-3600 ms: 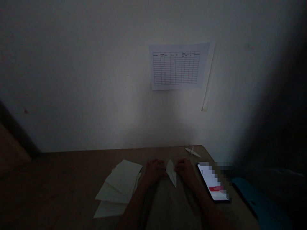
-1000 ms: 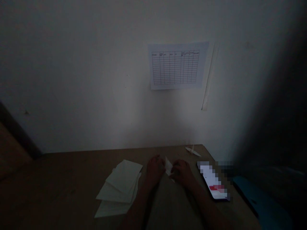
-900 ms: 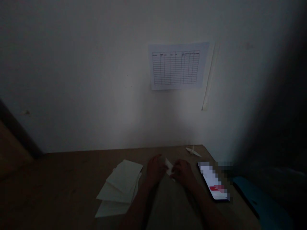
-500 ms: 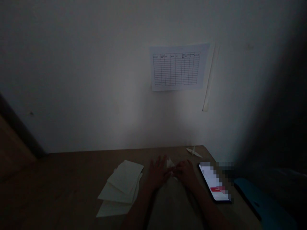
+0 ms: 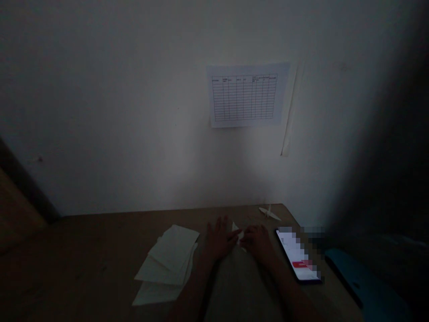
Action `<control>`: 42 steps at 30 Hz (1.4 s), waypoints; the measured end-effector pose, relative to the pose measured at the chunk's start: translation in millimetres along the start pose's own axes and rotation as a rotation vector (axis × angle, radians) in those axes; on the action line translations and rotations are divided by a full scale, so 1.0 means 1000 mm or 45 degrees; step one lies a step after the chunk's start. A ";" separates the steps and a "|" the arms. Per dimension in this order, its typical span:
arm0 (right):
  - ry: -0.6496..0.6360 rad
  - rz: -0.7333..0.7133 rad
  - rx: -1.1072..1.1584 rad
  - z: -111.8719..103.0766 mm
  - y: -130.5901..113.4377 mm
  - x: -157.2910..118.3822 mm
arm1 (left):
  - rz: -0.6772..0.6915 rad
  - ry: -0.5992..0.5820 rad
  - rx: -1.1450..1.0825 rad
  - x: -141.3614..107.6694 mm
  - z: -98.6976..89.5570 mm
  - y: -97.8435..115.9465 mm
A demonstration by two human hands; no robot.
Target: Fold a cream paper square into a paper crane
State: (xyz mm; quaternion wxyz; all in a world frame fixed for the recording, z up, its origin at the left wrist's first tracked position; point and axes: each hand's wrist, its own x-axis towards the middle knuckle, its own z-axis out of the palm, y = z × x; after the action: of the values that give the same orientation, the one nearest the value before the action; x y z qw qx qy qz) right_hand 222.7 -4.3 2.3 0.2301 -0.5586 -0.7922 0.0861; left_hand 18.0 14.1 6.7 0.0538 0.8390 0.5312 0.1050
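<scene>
A small folded piece of white paper (image 5: 235,226) lies on the table between my two hands, mostly covered by fingers. My left hand (image 5: 218,238) rests on its left side, several fingers stretched out and spread, with the index finger and thumb reaching onto the paper. From the right, my right hand (image 5: 257,240) curls over the paper with its fingertips pinched together at the edge. Dim light hides the exact folds. A folded paper crane (image 5: 269,213) sits beyond my right hand, near the back edge of the table.
Several loose white sheets (image 5: 172,250) overlap on the wooden table (image 5: 83,259) left of my hands. A lit phone (image 5: 296,257) lies at the right edge. Beside the table is a blue seat-like object (image 5: 365,281). A printed chart (image 5: 246,96) hangs on the wall.
My left index finger has extended across the paper, and the fingers of both hands have shifted slightly on it. The whole view has moved a little.
</scene>
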 end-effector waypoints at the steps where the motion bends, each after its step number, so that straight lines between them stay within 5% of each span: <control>1: -0.005 0.007 0.002 0.000 -0.001 -0.001 | 0.000 0.000 0.001 0.001 0.001 -0.001; 42: 0.006 0.051 0.055 0.003 0.000 -0.001 | -0.145 0.040 0.009 0.030 0.002 -0.009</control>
State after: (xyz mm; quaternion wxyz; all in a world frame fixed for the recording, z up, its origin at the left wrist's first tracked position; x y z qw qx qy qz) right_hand 221.4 -4.8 -0.5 0.2423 -0.5694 -0.7783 0.1065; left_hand 22.8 45.6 6.2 0.0482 0.8057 0.5794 0.1131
